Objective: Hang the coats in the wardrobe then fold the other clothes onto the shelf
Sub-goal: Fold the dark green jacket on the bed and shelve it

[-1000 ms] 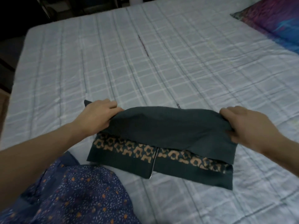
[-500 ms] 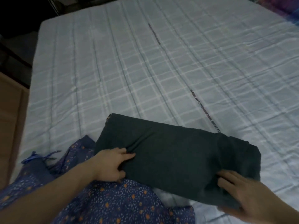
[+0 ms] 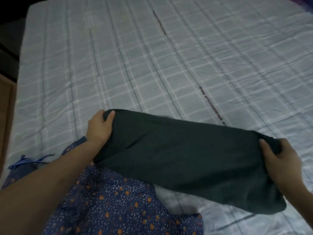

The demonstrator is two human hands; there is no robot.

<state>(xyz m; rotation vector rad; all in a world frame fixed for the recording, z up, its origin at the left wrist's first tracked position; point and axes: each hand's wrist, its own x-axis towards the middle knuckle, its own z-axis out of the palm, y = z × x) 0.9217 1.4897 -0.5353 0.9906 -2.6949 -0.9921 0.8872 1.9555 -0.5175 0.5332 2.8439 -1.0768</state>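
Observation:
A folded dark green garment [image 3: 184,156] hangs lifted just above the bed, held at both ends. My left hand [image 3: 100,128] grips its left end, thumb on top and fingers underneath. My right hand [image 3: 279,158] grips the right end the same way. Its patterned band and zipper are hidden inside the fold. A blue floral garment [image 3: 118,206] lies crumpled on the bed below, partly under my left forearm.
The bed [image 3: 135,65] wears a pale checked sheet with a printed text stripe. A blue drawstring [image 3: 25,161] of the floral garment trails at the left. A wooden edge [image 3: 5,116] runs along the bed's left side, with dark floor beyond.
The dark green garment was folded over its patterned band, then both hands took its ends and lifted it off the bed. The view has shifted toward the bed's left side.

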